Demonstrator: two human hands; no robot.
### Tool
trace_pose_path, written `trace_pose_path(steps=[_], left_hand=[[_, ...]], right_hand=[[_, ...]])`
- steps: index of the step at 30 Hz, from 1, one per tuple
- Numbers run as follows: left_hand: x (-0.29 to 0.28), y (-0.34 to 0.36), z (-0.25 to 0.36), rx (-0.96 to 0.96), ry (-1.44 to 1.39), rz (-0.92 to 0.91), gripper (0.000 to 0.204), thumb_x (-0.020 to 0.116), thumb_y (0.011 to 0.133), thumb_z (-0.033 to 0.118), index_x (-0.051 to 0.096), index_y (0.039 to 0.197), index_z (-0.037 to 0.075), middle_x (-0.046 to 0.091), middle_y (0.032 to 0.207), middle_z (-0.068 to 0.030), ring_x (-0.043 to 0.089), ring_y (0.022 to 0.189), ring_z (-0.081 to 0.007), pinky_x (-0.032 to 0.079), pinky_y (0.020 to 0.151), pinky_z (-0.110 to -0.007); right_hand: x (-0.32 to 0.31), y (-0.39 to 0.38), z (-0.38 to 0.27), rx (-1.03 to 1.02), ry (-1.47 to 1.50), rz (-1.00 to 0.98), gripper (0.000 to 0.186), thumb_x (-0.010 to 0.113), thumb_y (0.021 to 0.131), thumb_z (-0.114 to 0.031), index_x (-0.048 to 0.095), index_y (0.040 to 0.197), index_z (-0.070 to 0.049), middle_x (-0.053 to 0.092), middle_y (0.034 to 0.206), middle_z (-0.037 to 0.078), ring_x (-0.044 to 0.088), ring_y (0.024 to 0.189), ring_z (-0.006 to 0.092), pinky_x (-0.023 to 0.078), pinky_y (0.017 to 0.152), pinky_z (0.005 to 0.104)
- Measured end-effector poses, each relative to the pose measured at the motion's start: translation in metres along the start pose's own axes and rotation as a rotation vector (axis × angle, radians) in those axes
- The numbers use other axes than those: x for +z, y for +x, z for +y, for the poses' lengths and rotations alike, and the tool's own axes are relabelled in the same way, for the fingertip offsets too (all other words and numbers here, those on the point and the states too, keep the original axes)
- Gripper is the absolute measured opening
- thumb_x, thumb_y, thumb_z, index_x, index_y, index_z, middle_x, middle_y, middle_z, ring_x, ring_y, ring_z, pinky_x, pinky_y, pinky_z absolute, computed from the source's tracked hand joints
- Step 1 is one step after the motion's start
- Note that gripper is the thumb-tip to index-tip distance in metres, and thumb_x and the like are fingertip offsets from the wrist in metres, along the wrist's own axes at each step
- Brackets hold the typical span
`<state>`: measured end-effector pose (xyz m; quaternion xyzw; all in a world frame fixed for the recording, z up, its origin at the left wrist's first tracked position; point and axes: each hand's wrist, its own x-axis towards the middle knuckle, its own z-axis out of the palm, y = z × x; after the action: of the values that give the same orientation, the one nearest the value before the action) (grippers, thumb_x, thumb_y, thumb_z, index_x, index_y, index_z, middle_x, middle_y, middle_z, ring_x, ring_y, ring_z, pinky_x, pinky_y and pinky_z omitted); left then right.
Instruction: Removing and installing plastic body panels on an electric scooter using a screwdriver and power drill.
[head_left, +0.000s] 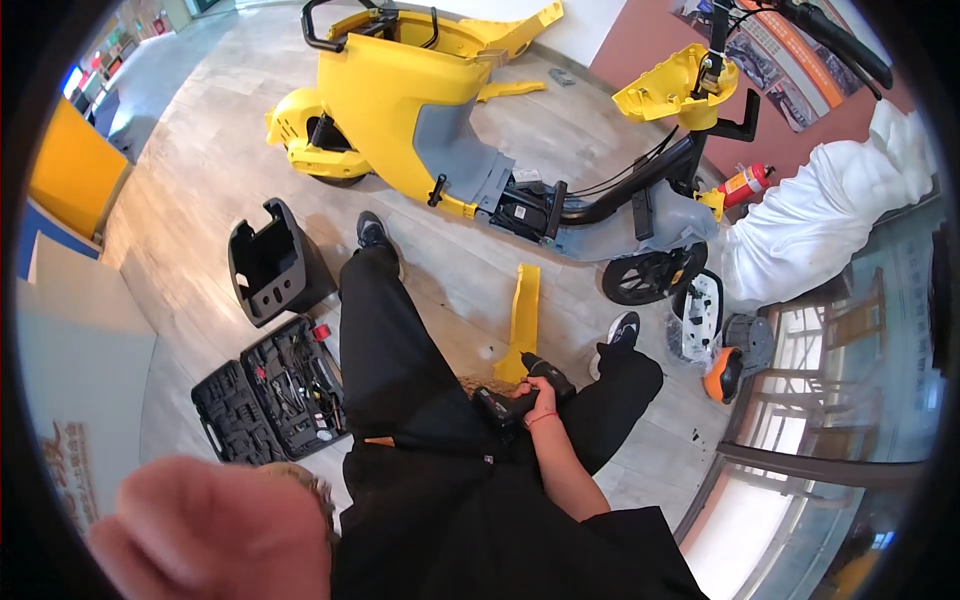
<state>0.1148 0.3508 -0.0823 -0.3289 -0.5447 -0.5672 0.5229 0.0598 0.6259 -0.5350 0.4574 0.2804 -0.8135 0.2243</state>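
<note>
My right hand (541, 397) is wrapped round the grip of a black cordless drill (553, 377), low between my spread legs. The drill's front end is beside the lower part of a long yellow plastic panel (524, 310) on the floor; whether they touch I cannot tell. My left hand (215, 530) is very near the camera at the lower left, large and blurred, its fingers hard to make out. Beyond my feet stands a yellow and grey electric scooter (400, 110), partly stripped, with its black frame and cables exposed in the middle.
An open black tool case (270, 390) lies to the left, behind it a black plastic bucket (270, 260). Yellow panels (520, 35) lie beyond the scooter. At the right are a red fire extinguisher (747, 184), a white cloth cover (810, 220) and an orange and black object (722, 376).
</note>
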Motion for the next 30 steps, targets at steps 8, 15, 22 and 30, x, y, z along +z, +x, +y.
trace_pose_path(steps=[8, 15, 22, 30], left_hand=[[-0.056, -0.142, -0.044, -1.025, 0.38, 0.14, 0.013, 0.043, 0.087, 0.0, 0.055, 0.089, -0.002, 0.055, 0.088, -0.0082, 0.05, 0.069, -0.0113, 0.04, 0.063, -0.022], [-0.099, -0.258, -0.043, -1.414, 0.354, 0.035, 0.011, 0.049, 0.087, 0.003, 0.059, 0.091, 0.0, 0.059, 0.079, -0.0033, 0.054, 0.069, -0.0074, 0.044, 0.065, -0.021], [-0.072, -0.268, -0.068, -1.336, 0.282, -0.196, 0.01, 0.053, 0.085, 0.005, 0.06, 0.09, 0.001, 0.058, 0.079, -0.0071, 0.054, 0.065, -0.011, 0.043, 0.062, -0.024], [-0.075, -0.302, -0.084, -1.01, 0.613, -0.716, 0.011, 0.058, 0.077, 0.008, 0.06, 0.088, 0.007, 0.059, 0.083, -0.0069, 0.059, 0.077, -0.022, 0.048, 0.066, -0.031]], right_hand=[[-0.001, -0.01, -0.003, -0.029, -0.01, -0.019, 0.007, 0.055, 0.074, -0.008, 0.049, 0.078, -0.005, 0.045, 0.058, 0.0, 0.046, 0.052, 0.0122, 0.042, 0.056, 0.0287], [-0.001, -0.014, -0.001, 0.01, 0.037, 0.007, 0.013, 0.055, 0.073, -0.006, 0.048, 0.082, 0.0, 0.046, 0.058, 0.0, 0.048, 0.052, 0.0102, 0.044, 0.053, 0.0247], [0.002, -0.022, -0.004, 0.053, 0.093, -0.014, 0.014, 0.056, 0.073, -0.006, 0.048, 0.083, 0.001, 0.045, 0.061, 0.001, 0.047, 0.052, 0.0105, 0.044, 0.054, 0.024], [-0.001, -0.016, -0.005, 0.02, 0.018, 0.009, 0.016, 0.056, 0.073, -0.007, 0.048, 0.085, 0.001, 0.045, 0.061, 0.001, 0.047, 0.052, 0.0107, 0.043, 0.054, 0.0237]])
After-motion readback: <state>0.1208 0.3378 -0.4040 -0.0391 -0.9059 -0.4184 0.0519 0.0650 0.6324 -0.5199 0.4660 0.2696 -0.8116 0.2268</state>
